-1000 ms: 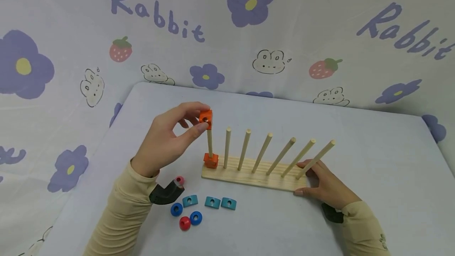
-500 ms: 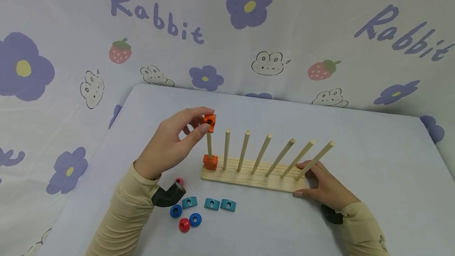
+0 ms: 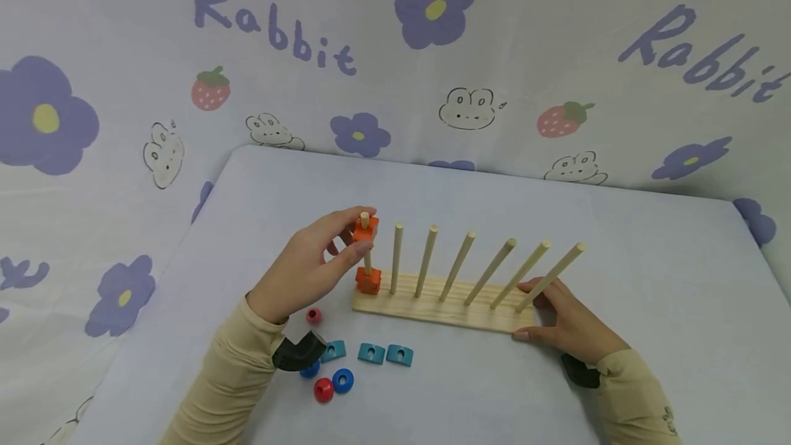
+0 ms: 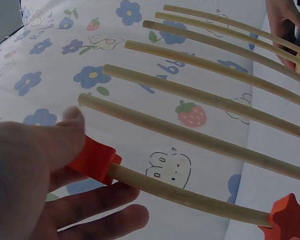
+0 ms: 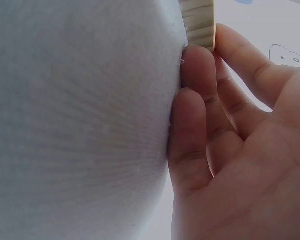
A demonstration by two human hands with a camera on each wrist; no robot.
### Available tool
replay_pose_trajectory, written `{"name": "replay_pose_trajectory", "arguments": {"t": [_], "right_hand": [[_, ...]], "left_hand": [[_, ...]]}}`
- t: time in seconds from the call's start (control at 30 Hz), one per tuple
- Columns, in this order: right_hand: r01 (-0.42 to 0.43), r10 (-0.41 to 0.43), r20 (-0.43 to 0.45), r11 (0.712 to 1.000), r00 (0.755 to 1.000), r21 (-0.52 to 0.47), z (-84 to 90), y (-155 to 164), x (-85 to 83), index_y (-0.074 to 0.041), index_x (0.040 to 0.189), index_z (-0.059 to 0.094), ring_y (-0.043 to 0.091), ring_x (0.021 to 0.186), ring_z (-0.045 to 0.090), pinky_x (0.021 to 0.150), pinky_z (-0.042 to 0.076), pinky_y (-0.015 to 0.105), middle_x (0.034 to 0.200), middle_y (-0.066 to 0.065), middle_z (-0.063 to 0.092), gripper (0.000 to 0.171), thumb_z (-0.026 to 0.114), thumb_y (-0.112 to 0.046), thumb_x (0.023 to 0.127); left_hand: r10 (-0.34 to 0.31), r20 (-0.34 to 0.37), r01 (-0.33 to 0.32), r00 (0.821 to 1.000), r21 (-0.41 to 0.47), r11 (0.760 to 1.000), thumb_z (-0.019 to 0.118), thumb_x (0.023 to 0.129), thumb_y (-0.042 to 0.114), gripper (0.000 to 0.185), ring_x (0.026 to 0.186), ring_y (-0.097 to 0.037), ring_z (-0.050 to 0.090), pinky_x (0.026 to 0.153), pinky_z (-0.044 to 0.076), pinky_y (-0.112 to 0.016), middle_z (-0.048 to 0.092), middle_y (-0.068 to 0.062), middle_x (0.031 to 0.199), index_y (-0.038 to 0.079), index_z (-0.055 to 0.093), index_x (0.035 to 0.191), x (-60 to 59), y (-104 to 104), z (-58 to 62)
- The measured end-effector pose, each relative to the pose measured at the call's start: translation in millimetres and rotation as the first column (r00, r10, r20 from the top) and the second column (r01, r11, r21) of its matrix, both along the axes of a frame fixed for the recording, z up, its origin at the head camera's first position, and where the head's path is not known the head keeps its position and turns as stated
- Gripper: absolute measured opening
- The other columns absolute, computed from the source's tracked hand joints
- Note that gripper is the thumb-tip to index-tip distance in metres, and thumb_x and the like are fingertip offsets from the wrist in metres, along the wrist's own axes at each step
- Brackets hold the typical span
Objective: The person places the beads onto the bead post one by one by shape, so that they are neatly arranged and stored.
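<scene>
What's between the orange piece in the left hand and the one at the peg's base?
Only a bare stretch of wooden peg lies between the held orange piece and the lower orange piece; the left wrist view shows it.

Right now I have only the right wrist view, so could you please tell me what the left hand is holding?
Observer: The left hand pinches an orange block.
Operator: Thank you; would you say that block is threaded on a peg?
Observer: Yes, the tip of the leftmost peg shows above it in the head view.
Operator: And is there anything lower down on that peg, please?
Observer: Yes, a second orange block sits at its foot, on the wooden base.
</scene>
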State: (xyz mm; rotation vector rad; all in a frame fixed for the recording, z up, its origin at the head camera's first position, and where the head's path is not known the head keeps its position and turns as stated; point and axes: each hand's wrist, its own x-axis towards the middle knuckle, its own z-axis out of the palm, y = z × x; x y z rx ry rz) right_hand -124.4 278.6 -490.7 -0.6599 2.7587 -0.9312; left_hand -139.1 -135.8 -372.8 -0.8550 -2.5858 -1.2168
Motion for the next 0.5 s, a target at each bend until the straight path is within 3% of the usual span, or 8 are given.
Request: {"name": "replay_pose_trajectory", "arguments": {"t": [0.1, 0.23, 0.5], "right_hand": [[0.000, 0.000, -0.002, 1.000, 1.000, -0.009, -2.3, 2, 0.5, -0.012, 0.131, 0.048, 0.011, 0.106, 0.046, 0.090, 0.041, 0.022, 0.130, 0.003, 0.044, 0.069, 0.078, -0.039, 0.076], [-0.004, 0.004, 0.005, 1.000, 1.000, -0.009, -5.4, 3, 1.8, -0.012, 0.130, 0.048, 0.009, 0.106, 0.045, 0.090, 0.041, 0.022, 0.130, 0.002, 0.045, 0.068, 0.078, -0.041, 0.076], [-0.010, 0.010, -0.002, 1.000, 1.000, -0.004, -1.9, 3, -2.5, -0.012, 0.132, 0.047, 0.011, 0.108, 0.047, 0.092, 0.043, 0.026, 0.131, 0.002, 0.044, 0.069, 0.077, -0.041, 0.077]], "left_hand": [[0.013, -0.013, -0.013, 1.000, -0.048, 0.999, 0.068, 0.090, 0.021, 0.050, 0.094, -0.012, 0.055, 0.072, 0.050, -0.031, 0.064, 0.001, 0.109, 0.009, 0.052, 0.136, -0.1, 2, -12.0], [0.016, 0.039, -0.012, 0.999, -0.109, 0.994, 0.069, 0.089, 0.019, 0.048, 0.095, -0.012, 0.056, 0.073, 0.049, -0.031, 0.064, 0.002, 0.106, 0.009, 0.053, 0.134, -0.1, 2, -27.5], [-0.007, 0.092, 0.019, 0.996, -0.130, 0.991, 0.069, 0.089, 0.021, 0.044, 0.092, -0.008, 0.059, 0.074, 0.051, -0.033, 0.065, 0.006, 0.097, 0.013, 0.055, 0.130, -5.8, 4, -46.6]]}}
